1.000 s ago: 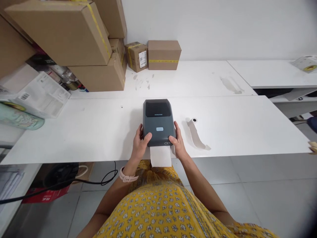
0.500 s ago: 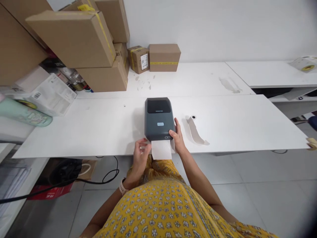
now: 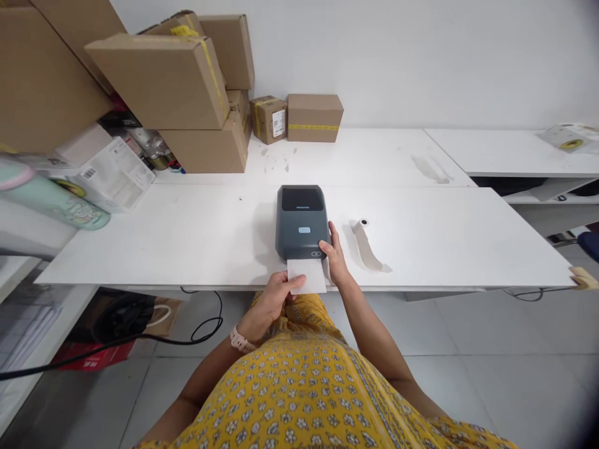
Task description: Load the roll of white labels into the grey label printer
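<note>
Shows a dark grey printer [image 3: 303, 242] close to the front edge of a white tabletop [image 3: 210, 234], straight ahead of the body. Points its paper end toward the body and its dark window toward the wall [image 3: 421, 68]; runs front to back along its long axis, about square to the tabletop's edge. Pinches the white paper [image 3: 315, 278] from that near end with the left hand [image 3: 277, 294]: thumb pressed on top, fingers closed beneath and mostly hidden. Clasps the printer's near right corner with the right hand [image 3: 339, 267], thumb above and fingers [image 3: 333, 233] along the side, spread only as wide as the corner, probably to steady it. Sits near the edge perhaps to leave the paper within easy grasp. To the right, just apart, a small roll [image 3: 362, 222] with a loose strip [image 3: 367, 251], apparently out of the hands' way. Stacked back left, cardboard boxes [image 3: 154, 81], likely to save space.
</note>
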Motion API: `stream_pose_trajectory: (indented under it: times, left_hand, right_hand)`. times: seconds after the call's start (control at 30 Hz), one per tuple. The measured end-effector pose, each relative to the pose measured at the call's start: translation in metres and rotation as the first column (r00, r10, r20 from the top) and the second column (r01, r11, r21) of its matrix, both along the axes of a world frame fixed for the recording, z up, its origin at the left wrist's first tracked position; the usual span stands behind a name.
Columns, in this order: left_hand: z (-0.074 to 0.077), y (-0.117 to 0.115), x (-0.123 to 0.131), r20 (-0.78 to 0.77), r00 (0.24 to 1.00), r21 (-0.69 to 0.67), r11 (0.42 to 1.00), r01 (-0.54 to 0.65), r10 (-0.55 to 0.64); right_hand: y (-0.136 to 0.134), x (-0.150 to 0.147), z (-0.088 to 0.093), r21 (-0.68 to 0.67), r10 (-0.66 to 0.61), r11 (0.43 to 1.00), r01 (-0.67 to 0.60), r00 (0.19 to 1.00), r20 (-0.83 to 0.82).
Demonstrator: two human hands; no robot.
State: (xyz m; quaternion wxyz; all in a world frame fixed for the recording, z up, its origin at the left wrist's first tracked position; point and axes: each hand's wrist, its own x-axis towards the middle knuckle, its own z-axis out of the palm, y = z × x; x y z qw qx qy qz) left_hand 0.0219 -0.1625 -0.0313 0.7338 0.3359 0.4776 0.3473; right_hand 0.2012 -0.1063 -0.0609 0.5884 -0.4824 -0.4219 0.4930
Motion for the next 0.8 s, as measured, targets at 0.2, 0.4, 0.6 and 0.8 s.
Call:
stream_pose_trajectory:
  times: [0.2, 0.4, 0.6, 0.8]
  left_hand:
    - [-0.004, 0.006, -0.016, -0.247, 0.966, 0.173, 0.977, 0.126, -0.081]
    - [0.011, 0.025, -0.031, -0.356, 0.826, 0.585, 0.793, -0.168, 0.437]
    - [0.014, 0.041, -0.024, -0.333, 0.858, 0.651, 0.754, -0.09, 0.391]
    - [0.007, 0.041, -0.008, -0.327, 0.882, 0.632, 0.772, -0.062, 0.339]
  right_hand:
    - [-0.011, -0.001, 0.026, 0.129, -0.078, 0.991, 0.036, 0.939, 0.335]
    - [-0.015, -0.003, 0.057, 0.343, -0.216, 0.932, -0.12, 0.578, 0.787]
    - [-0.004, -0.013, 0.062, 0.292, -0.167, 0.944, -0.155, 0.54, 0.825]
    - [-0.002, -0.006, 0.063, 0.27, -0.124, 0.945, -0.187, 0.56, 0.819]
